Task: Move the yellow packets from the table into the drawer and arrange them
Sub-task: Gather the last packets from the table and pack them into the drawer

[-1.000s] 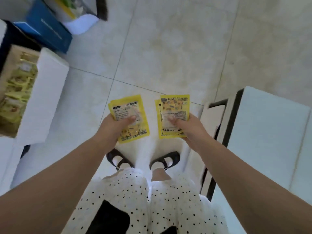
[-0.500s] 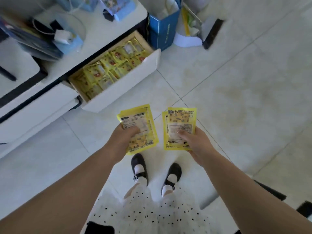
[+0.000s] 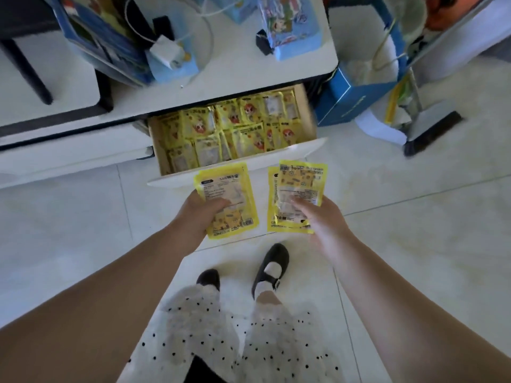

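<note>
Holding yellow packets in both hands right now, standing over the open drawer [image 3: 290,156]. The left hand [image 3: 201,214] is gripping one packet [image 3: 229,197] with the thumb curled over its face, and the right hand [image 3: 323,217] is pinching a small stack [image 3: 298,189], looks like two, thumb on top. Both lots are sitting upright in the grip, long axis pointing away from the body, so basically straight at the drawer. The drawer is lying just ahead of and below both hands, its white front edge showing right past the packet tops. The left hand seems a touch nearer the middle of the drawer, while the right is lining up with its right end. Inside, the drawer is already packed with yellow packets [image 3: 235,131] in rough rows, some overlapping, so I'm guessing the tricky bit is finding a gap. Up on the desk [image 3: 235,64] beyond the hands, blue boxes [image 3: 290,26] and a white charger [image 3: 166,51] are sitting around.
</note>
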Available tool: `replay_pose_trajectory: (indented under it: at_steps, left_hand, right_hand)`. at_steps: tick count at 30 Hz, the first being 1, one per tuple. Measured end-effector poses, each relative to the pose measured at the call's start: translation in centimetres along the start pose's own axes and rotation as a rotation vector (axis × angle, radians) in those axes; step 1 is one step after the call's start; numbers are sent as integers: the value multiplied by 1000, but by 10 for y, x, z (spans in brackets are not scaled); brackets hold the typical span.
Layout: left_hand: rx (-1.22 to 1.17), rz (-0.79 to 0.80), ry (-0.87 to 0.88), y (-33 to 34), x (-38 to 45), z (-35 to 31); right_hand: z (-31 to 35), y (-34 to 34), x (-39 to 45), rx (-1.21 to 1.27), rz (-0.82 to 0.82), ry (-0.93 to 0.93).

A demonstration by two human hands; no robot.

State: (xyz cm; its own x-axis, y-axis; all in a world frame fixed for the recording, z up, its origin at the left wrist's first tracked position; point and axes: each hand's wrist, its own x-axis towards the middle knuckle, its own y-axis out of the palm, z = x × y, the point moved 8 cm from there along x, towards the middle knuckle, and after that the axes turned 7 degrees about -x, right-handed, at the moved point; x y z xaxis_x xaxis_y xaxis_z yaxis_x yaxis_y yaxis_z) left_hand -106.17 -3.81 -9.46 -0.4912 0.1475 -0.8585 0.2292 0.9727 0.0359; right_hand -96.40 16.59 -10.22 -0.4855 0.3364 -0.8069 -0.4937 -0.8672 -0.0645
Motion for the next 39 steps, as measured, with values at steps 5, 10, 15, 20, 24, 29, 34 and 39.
replay_pose_trajectory:
  at_steps: [5,10,15,20,24,29,34,39]
  left_hand:
    - [-77,-49,22,14,77,-24]
    - [-74,-74,30,16,190,-41]
    - [11,-68,35,30,288,-54]
    - [72,-153,184,29,365,-72]
    - [128,-270,293,22,392,-77]
    - [285,-476,461,20,386,-84]
    - [467,-590,511,22,381,-93]
    - [781,-740,448,19,382,-98]
  right_hand:
    - [34,13,90,-150,28,-1]
    - [56,29,203,-252,11,-53]
    - [70,35,308,-449,-48,-92]
    - [80,41,389,-461,-64,-127]
    - [81,49,419,-419,-69,-165]
    - [80,54,431,-432,-66,-216]
    - [86,54,432,-574,-167,-306]
    - [101,50,431,-729,-241,-449]
